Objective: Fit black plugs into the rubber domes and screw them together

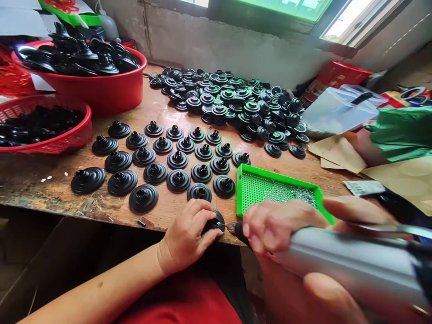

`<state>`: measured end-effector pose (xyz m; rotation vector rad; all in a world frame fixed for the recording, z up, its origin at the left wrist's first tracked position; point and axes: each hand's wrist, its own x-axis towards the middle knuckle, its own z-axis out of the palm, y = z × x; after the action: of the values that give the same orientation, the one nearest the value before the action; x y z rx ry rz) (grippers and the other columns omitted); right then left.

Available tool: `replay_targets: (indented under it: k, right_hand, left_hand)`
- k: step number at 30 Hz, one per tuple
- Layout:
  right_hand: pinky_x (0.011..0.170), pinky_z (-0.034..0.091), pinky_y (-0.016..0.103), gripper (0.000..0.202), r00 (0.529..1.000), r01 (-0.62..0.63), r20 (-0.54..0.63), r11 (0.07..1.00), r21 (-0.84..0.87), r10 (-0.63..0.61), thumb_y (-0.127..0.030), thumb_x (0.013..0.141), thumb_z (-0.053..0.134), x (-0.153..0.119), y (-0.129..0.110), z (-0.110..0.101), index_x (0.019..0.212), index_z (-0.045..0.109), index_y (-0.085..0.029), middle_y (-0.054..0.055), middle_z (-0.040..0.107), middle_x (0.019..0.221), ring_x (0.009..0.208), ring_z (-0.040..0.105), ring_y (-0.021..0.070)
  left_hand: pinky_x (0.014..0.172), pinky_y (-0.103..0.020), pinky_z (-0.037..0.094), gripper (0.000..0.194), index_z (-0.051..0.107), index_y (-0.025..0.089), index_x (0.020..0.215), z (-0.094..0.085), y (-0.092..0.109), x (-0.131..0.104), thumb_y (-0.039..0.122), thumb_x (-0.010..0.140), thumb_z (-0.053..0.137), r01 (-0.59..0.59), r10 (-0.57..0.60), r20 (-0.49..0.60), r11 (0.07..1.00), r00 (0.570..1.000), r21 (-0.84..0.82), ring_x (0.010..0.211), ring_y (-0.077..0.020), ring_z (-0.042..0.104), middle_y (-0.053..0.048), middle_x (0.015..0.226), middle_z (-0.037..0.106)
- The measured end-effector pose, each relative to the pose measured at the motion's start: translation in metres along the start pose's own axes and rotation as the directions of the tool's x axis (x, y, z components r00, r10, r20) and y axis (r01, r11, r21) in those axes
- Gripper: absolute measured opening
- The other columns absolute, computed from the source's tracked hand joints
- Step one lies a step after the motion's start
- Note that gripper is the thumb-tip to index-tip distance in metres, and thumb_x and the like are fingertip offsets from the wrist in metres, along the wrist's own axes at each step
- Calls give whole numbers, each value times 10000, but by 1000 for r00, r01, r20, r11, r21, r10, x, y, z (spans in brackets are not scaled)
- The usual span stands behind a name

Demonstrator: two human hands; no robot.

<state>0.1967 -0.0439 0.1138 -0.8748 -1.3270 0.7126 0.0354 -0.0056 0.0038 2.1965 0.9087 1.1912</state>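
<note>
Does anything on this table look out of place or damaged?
A small dark piece lies alone near the front edge of the table, apart from the rows of black discs. The table looks scuffed at front left.

Grey wall (209,42) below a window (290,6)

At the surface's (165,216) near edge, the left hand (189,229) grips a disc (221,217) while the right hand (272,222) holds a driver (351,261), its tip at the disc. Rows of stemmed discs (177,180) stand behind; a pile (227,94) lies along the far edge. A green tray (240,191) holds screws (303,195). Leftward sit a red tub (124,92) and basket (64,140).
</note>
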Motion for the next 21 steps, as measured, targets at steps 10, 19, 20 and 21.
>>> replay_targets:
  k: [10,19,20,21]
  right_hand:
    - [639,525,413,351,1000,12,8,999,-40,-12,-417,871,685,-1,26,17,1166,551,-283,-8,606,723,629,616,209]
    - [618,485,377,267,992,27,122,999,-31,-23,-332,896,653,2,30,18,1110,501,-284,-45,562,733,605,581,167]
    - [615,480,372,282,992,44,123,999,-24,-40,-317,894,654,3,30,18,1126,496,-294,-49,558,735,602,575,164]
    - [615,477,370,288,991,57,120,998,-27,-53,-311,890,658,4,31,19,1130,498,-299,-52,553,731,600,571,164]
  left_hand:
    - [834,-402,577,68,631,165,985,0,0,1,179,920,613,5,-5,16,1000,1000,-20,955,-239,616,-120,997,645]
    - [822,-392,566,30,622,177,919,2,1,1,177,922,592,34,-34,6,999,999,-38,948,-231,598,-111,1000,641]
    - [822,-394,566,33,622,175,916,2,1,1,177,924,589,37,-36,4,998,999,-41,948,-232,596,-112,1000,640]
    - [821,-396,565,38,622,171,916,2,1,1,174,926,586,36,-36,1,998,999,-44,946,-233,594,-113,996,640]
